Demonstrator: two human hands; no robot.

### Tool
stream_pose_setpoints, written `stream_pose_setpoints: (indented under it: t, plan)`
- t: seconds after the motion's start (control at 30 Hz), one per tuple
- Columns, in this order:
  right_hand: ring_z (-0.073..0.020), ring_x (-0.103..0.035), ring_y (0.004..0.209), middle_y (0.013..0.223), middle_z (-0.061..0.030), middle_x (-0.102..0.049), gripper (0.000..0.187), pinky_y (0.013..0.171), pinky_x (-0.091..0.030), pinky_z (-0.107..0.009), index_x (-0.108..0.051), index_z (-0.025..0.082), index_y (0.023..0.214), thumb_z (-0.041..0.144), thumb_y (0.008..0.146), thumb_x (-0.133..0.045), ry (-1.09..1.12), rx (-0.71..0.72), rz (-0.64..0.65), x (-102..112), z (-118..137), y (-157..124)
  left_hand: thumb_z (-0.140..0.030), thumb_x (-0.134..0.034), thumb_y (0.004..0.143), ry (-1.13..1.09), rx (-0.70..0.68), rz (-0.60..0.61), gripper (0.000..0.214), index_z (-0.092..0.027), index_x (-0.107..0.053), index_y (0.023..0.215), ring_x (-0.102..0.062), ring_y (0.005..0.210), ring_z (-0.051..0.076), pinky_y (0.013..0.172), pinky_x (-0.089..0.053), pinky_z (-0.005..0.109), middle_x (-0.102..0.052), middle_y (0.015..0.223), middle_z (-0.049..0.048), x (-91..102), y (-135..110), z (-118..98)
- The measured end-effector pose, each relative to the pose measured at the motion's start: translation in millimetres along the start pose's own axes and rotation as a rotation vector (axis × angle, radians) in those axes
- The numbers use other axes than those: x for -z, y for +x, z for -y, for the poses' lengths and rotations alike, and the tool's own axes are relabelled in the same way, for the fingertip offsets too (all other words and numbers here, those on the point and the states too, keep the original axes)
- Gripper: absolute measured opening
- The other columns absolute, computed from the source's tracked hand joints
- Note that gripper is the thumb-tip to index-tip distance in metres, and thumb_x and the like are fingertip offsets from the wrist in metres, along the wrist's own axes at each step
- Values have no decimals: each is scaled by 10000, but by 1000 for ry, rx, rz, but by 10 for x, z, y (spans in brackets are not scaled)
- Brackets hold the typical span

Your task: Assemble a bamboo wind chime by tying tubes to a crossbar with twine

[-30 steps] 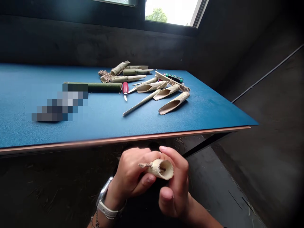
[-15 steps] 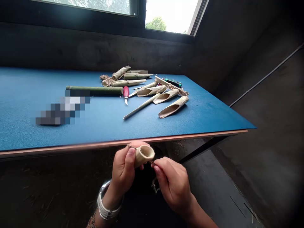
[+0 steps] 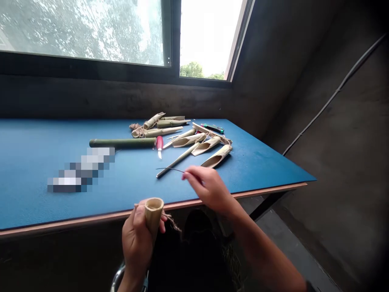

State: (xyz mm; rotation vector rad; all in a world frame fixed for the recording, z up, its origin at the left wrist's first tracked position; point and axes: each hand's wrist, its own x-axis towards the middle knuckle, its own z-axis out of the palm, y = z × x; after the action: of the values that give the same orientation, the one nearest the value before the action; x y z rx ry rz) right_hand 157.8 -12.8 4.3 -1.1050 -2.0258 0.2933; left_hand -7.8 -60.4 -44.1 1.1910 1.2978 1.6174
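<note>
My left hand [image 3: 138, 235] is closed round a short hollow bamboo cup [image 3: 153, 213], held upright at the table's front edge with frayed twine [image 3: 172, 221] hanging from it. My right hand [image 3: 208, 187] is raised over the front of the blue table [image 3: 36, 162], its fingers pinched on a thin dark needle-like strand [image 3: 170, 169] that points left. Beyond it lie several cut bamboo scoops [image 3: 216, 156], a thin pale stick [image 3: 178, 160], a red-handled knife [image 3: 159, 144] and a long green bamboo stalk [image 3: 123, 142].
More bamboo pieces bound with twine [image 3: 156, 126] lie further back, with a green pen-like tool [image 3: 212, 128] at the far right. A blurred patch [image 3: 80, 169] sits on the left. Windows run above the dark back wall; the floor drops away right.
The view has tilted up. My right hand rose from beside the cup to above the table, drawing the thin strand out. My left hand turned the cup upright.
</note>
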Motion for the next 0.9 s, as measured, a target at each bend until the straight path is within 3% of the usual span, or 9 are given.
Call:
stream_pose_setpoints:
  t: [0.1, 0.17, 0.3, 0.4, 0.47, 0.53, 0.6, 0.73, 0.9]
  plan:
    - [-129, -515, 750, 822, -38, -595, 244, 629, -340, -232, -626, 164, 789, 227, 904, -420, -306, 160, 237, -196, -34, 706, -439, -352, 889, -4, -5, 56, 412, -144, -614, 768, -482, 412, 128, 439, -403, 253, -553, 480, 3, -26, -49, -45]
    - [-144, -525, 788, 902, -50, -600, 205, 635, -347, -237, -642, 171, 814, 231, 878, -457, -356, 124, 372, -359, -126, 1075, -443, -347, 890, 8, 13, 63, 418, -145, -616, 771, -483, 420, 128, 444, -403, 250, -554, 484, 2, -12, -64, -83]
    - [-208, -507, 950, 1046, -132, -554, 214, 763, -392, -301, -631, 120, 962, 228, 880, -465, -405, 36, 322, -489, -359, 1358, -416, -329, 895, 82, 36, 38, 416, -138, -605, 756, -504, 450, 129, 509, -436, 252, -571, 505, 4, 57, -26, -148]
    - [-176, -506, 1007, 1077, -122, -550, 270, 845, -411, -306, -572, 113, 1087, 241, 925, -398, -251, 20, 267, -355, -334, 1094, -409, -335, 889, 120, -5, 54, 409, -136, -600, 740, -508, 451, 132, 502, -439, 254, -582, 520, 9, 96, 59, -144]
    - [-126, -543, 972, 1056, -80, -582, 281, 863, -434, -265, -540, 120, 1123, 270, 931, -400, 127, 63, 337, -245, -189, 729, -419, -339, 888, 140, -53, 57, 418, -137, -596, 716, -504, 447, 131, 506, -440, 254, -562, 495, 3, 85, 112, -110]
    - [-127, -539, 1034, 1117, -58, -573, 448, 930, -425, -279, -435, 161, 1261, 304, 853, -551, 424, 118, 403, -196, -6, 308, -439, -349, 886, 144, -88, 43, 425, -141, -589, 702, -507, 453, 131, 500, -439, 249, -555, 496, 1, 33, 138, -59]
    - [-146, -516, 1087, 1224, -72, -505, 651, 909, -450, -258, -392, 190, 1308, 294, 736, -684, 547, 116, 308, -236, 143, -61, -450, -367, 883, 135, -113, 27, 413, -142, -588, 719, -529, 482, 133, 497, -444, 244, -584, 547, 8, -51, 133, 0]
    - [-141, -546, 1021, 1088, -56, -573, 338, 862, -474, -254, -545, 182, 1133, 217, 802, -602, 636, -76, -105, -439, 224, -419, -399, -383, 896, 194, -247, 113, 369, -142, -598, 740, -571, 560, 137, 544, -463, 235, -625, 649, 22, -195, 89, 109]
    - [-161, -571, 980, 1050, -61, -594, 275, 840, -490, -278, -588, 171, 1057, 278, 805, -610, 805, -221, -147, -447, 98, -504, -301, -369, 913, 331, -390, 69, 313, -140, -626, 831, -620, 682, 140, 584, -491, 229, -662, 828, 52, -118, 153, 119]
